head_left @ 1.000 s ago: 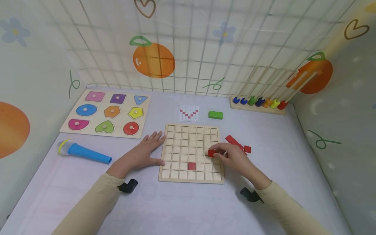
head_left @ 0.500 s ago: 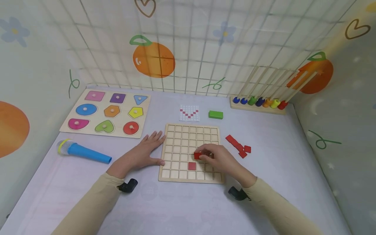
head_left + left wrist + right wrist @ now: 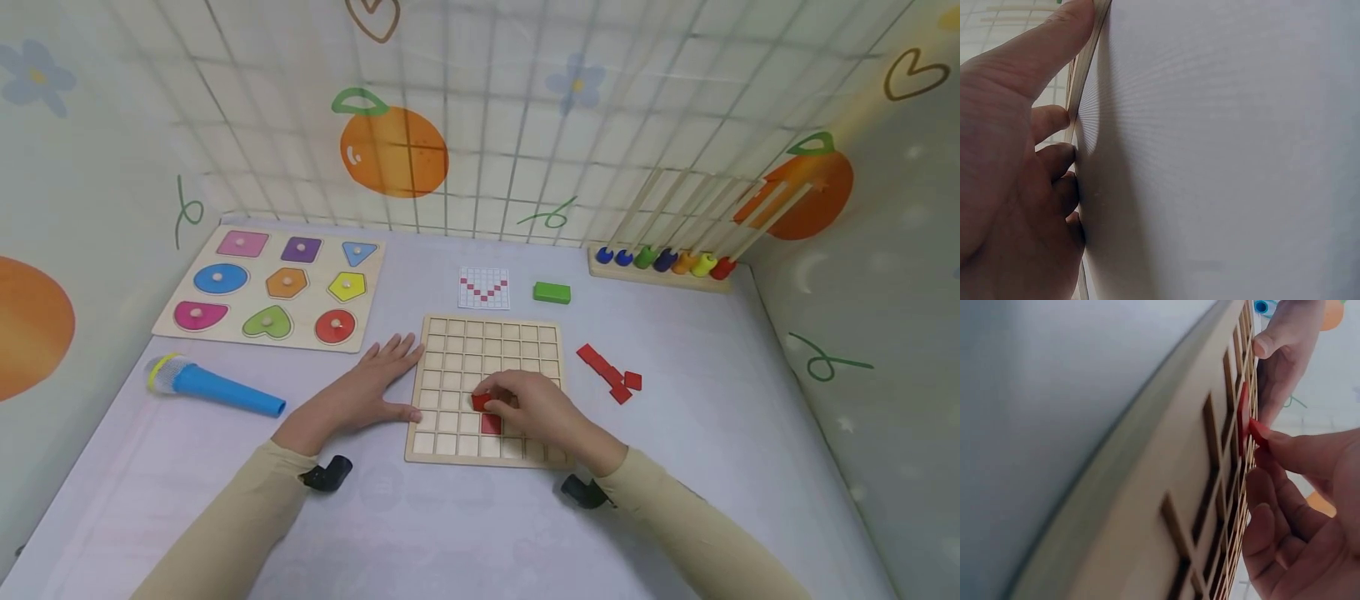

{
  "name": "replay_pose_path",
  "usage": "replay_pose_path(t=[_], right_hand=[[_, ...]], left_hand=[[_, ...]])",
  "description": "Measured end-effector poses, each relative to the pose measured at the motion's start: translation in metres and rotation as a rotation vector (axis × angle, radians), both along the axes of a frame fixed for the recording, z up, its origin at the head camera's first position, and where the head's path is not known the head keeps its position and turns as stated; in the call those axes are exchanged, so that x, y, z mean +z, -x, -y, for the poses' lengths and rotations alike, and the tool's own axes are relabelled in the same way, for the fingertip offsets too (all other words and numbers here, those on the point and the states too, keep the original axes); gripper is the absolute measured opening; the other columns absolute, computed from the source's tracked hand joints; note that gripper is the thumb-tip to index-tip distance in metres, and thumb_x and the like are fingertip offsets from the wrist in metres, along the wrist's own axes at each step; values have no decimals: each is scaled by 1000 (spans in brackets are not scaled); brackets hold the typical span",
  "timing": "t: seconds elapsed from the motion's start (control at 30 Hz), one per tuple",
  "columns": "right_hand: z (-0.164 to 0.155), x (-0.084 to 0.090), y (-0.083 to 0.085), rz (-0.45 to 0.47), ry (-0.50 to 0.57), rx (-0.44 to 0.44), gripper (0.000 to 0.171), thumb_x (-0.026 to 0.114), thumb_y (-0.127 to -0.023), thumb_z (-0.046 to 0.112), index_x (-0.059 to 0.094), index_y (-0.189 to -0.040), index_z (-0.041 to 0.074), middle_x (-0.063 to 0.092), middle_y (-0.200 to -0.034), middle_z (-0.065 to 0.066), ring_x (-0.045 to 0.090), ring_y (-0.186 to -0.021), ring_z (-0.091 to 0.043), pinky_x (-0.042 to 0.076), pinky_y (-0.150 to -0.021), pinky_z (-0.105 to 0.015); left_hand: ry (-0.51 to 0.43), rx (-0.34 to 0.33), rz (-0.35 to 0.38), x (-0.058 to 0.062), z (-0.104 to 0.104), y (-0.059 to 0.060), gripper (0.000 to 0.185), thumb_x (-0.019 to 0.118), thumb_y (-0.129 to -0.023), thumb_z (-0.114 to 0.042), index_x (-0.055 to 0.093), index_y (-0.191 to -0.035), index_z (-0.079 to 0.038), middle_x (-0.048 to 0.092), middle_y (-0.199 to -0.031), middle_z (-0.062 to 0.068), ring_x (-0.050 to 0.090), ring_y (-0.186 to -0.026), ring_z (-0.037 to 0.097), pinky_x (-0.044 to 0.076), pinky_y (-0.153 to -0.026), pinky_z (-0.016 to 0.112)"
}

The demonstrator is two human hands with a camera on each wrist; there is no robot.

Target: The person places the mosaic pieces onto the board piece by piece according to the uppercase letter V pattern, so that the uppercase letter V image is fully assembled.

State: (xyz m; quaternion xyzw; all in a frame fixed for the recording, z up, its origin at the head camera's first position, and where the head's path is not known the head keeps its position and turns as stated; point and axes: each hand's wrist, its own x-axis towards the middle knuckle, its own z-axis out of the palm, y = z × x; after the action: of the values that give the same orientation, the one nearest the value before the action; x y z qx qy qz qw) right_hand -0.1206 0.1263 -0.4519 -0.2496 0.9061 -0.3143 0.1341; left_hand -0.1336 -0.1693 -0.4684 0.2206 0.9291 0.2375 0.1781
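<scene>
A wooden grid board [image 3: 491, 463] lies flat in the middle of the table. One red square tile [image 3: 491, 424] sits in a cell near its lower edge. My right hand [image 3: 536, 408] pinches another red tile [image 3: 480, 402] between thumb and fingers, just above and left of the placed one; the right wrist view shows this tile [image 3: 1259, 432] tilted against the grid. With fingers spread, my left hand [image 3: 360, 392] rests at the board's left edge, its thumb touching the rim. Several loose red tiles [image 3: 600, 365] lie right of the board.
Behind the board are a pattern card [image 3: 483, 288] with a red V and a green block [image 3: 552, 292]. A shape puzzle [image 3: 273, 287] and a blue toy microphone [image 3: 225, 390] lie at left. A peg rack with coloured beads [image 3: 660, 271] stands at back right.
My right hand has moved left across the board with the pinched red tile, from its right side to just above the placed tile. My left hand has stayed still.
</scene>
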Motion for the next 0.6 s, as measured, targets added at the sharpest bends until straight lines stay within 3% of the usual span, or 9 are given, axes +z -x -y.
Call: replay_pose_path(t=[0.17, 0.37, 0.6], right_hand=[[6, 0, 2, -45, -39, 35, 19, 73, -96, 22, 74, -115, 22, 70, -100, 12, 60, -88, -7, 56, -85, -27], [13, 0, 3, -111, -90, 62, 17, 75, -94, 22, 72, -111, 23, 65, -102, 11, 56, -86, -7, 53, -78, -24], [17, -2, 3, -91, -109, 46, 20, 79, -92, 24, 72, -110, 22, 60, -104, 11, 57, -87, -8, 53, -75, -22]], left_hand=[[0, -2, -3, 0, 0, 0, 107, 81, -82, -51, 22, -163, -13, 10, -170, 10, 2, -157, 31, 3, -127, 51], [1, 2, 0, 0, 1, 0, 107, 81, -82, -51, 22, -163, -14, 10, -171, 10, 2, -157, 31, 3, -127, 51], [-12, -1, -1, -1, 1, 0, 108, 81, -82, -53, 23, -163, -14, 10, -171, 10, 2, -157, 31, 2, -127, 51]])
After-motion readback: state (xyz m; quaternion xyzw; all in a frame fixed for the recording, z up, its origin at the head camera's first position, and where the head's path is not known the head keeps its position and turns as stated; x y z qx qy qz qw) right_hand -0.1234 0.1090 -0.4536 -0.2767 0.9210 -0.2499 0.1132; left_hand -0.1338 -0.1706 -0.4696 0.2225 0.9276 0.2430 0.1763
